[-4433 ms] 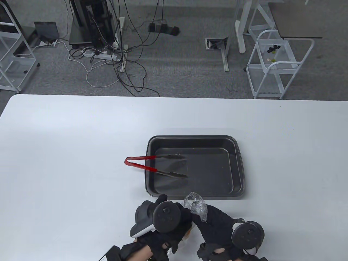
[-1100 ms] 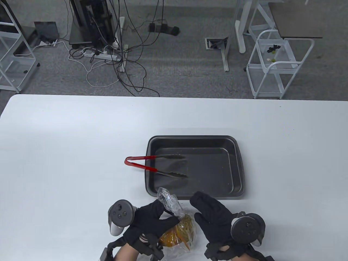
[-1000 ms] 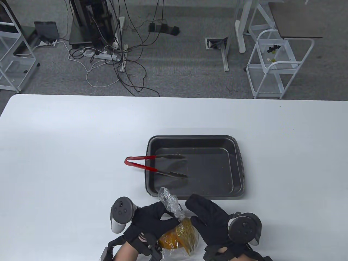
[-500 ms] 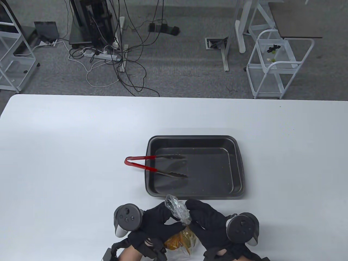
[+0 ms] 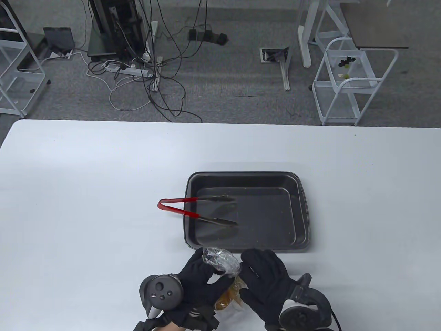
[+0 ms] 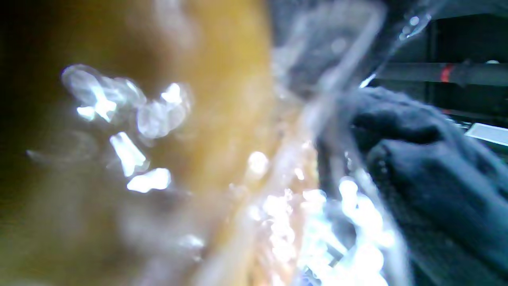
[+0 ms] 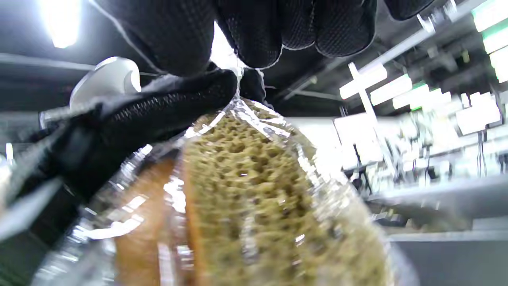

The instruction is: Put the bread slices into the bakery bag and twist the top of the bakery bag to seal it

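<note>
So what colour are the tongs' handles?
Red, on the tongs; clearest in the table view.

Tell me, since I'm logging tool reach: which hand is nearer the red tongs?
Left. The left hand sits just below the red tongs; the right hand lies farther right, below the tray.

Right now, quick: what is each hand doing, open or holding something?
Left hand: grips the twisted neck of the clear bread bag.
Right hand: fingers curled on the same bag neck.
</note>
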